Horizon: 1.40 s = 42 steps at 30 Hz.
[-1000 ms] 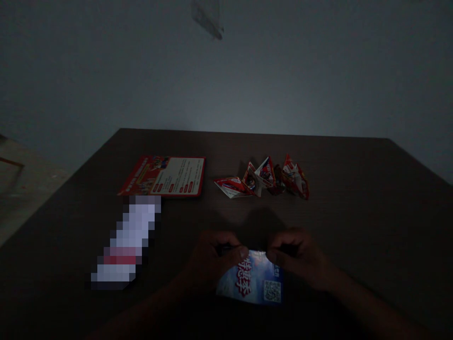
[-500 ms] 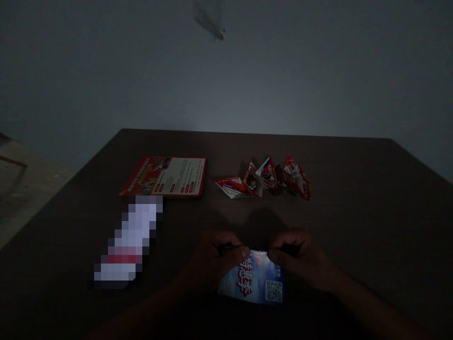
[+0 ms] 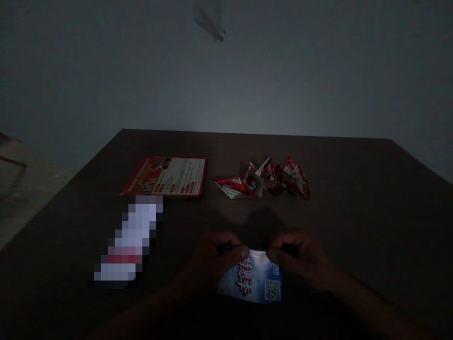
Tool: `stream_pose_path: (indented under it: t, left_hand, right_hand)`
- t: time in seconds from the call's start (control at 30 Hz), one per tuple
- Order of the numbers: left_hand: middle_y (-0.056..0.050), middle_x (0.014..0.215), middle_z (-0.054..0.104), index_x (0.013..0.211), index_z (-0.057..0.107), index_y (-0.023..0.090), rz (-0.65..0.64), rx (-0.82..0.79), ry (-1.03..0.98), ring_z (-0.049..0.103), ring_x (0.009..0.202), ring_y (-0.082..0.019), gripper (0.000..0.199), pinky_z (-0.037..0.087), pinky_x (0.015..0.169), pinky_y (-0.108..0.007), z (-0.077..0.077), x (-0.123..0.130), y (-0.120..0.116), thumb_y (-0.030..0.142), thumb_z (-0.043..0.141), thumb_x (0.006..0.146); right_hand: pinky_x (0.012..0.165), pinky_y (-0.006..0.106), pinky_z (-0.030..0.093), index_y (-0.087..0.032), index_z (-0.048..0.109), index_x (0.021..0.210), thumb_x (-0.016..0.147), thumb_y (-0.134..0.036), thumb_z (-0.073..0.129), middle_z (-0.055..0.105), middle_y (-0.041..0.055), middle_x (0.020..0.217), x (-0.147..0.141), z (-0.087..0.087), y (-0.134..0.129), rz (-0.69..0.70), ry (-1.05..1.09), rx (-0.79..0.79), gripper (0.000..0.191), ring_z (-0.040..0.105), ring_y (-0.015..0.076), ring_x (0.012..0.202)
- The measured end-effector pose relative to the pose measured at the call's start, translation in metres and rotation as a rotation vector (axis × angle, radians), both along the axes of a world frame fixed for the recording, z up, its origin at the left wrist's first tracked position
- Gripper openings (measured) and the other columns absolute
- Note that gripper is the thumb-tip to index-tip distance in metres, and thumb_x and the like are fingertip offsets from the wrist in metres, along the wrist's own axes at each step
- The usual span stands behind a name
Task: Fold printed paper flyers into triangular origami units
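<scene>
Both hands pinch the far edge of a blue printed sheet (image 3: pixel 260 278), glossy, with large red-and-white characters and a QR code near its right corner. My left hand (image 3: pixel 221 257) grips that edge on the left, thumb on top. On the right, my right hand (image 3: pixel 300 255) is closed on the same edge, with a short gap between the two thumbs. The fingers under the sheet are hidden, and the scene is very dark. Beyond the hands lie several folded red-and-white paper pieces (image 3: pixel 265 179) in a row.
A stack of red-and-white printed cards or leaflets (image 3: pixel 184 177) lies at the left of the dark table (image 3: pixel 336 160). In front of it is a pale, blurred-out long object (image 3: pixel 134 236) with a red band. A pale wall (image 3: pixel 318 71) stands behind the table.
Almost nothing differs. The right hand and the sheet's right side have shifted very slightly to the left; both hands keep their hold.
</scene>
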<state>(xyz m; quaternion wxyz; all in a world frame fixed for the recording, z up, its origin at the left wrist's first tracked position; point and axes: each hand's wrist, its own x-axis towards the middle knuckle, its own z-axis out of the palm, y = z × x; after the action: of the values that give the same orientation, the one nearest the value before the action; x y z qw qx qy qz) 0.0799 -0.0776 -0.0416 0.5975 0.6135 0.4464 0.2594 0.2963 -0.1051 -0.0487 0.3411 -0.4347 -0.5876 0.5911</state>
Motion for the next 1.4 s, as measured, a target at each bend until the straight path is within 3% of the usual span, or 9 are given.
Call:
stream_pose_path:
  t: [1.4]
  left_hand:
    - [0.003,0.053,0.05,0.057,0.06,0.013,0.029,0.016,-0.007,0.041,0.051,-0.009,0.026,0.03,0.049,-0.02,-0.0009,-0.0013,0.0001,0.032,0.061,0.075]
  right_hand:
    - [0.05,0.021,0.037,-0.014,0.063,0.064,0.079,-0.037,0.065,0.054,-0.0018,0.056,0.0054,0.0012,0.0,-0.088,-0.018,-0.032,0.028,0.044,0.009,0.052]
